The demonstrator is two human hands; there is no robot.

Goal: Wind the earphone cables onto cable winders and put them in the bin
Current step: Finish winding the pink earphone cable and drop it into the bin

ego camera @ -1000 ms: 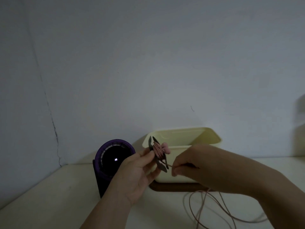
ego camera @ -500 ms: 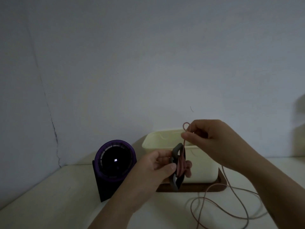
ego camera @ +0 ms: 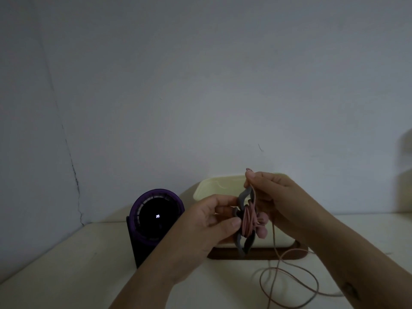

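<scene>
My left hand (ego camera: 208, 221) pinches a grey cable winder (ego camera: 243, 245) upright in front of the cream bin (ego camera: 214, 188). Several turns of pink earphone cable (ego camera: 248, 221) sit round the winder's middle, with the pink earbuds (ego camera: 261, 226) hanging at its right side. My right hand (ego camera: 270, 192) pinches the pink cable just above the winder's top. The loose length of cable (ego camera: 289, 273) drops from there and lies in loops on the table at the lower right.
The bin stands on a dark wooden tray (ego camera: 256, 256) against the wall. A purple round device (ego camera: 156, 216) with a lit "20" on its dark face stands left of the bin. The pale table (ego camera: 66, 275) meets the wall corner at left.
My right hand has carried the cable from below the winder up over its top and come down close to it. The left hand turned the winder upright and holds it steady.
</scene>
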